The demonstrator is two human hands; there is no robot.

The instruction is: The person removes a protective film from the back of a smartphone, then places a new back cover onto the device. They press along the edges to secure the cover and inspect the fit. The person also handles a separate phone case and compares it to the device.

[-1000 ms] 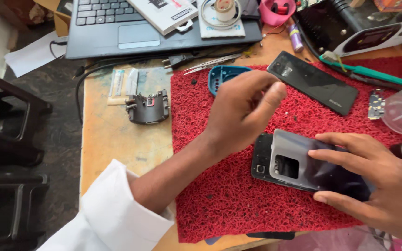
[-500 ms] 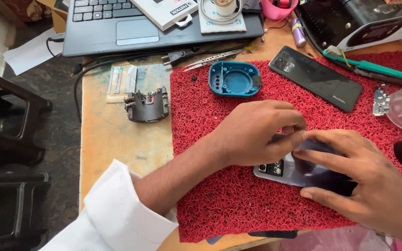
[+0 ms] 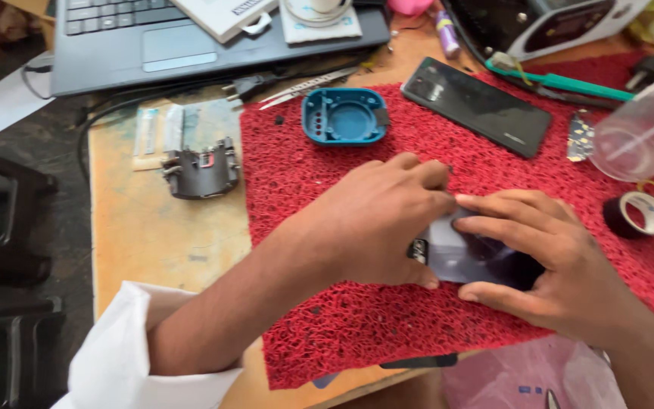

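Note:
A dark phone (image 3: 469, 257) with a glossy grey back lies on the red mat (image 3: 327, 326). My left hand (image 3: 376, 223) covers its left end, fingers and thumb pinching its edges by the camera corner. My right hand (image 3: 546, 265) grips its right end, fingers flat across the back. Both hands hold the phone against the mat. Only a middle strip of the phone shows between them.
A blue round tray (image 3: 344, 116) and a black phone back panel (image 3: 478, 104) lie at the mat's far side. A laptop (image 3: 191, 38) sits beyond. A grey round part (image 3: 202, 170) rests on the wooden table. A clear cup (image 3: 641, 132) and tape roll (image 3: 639, 214) sit right.
My left hand came down from above the mat onto the phone's left end and now pinches it. The right hand stays on the phone. The camera view moved closer.

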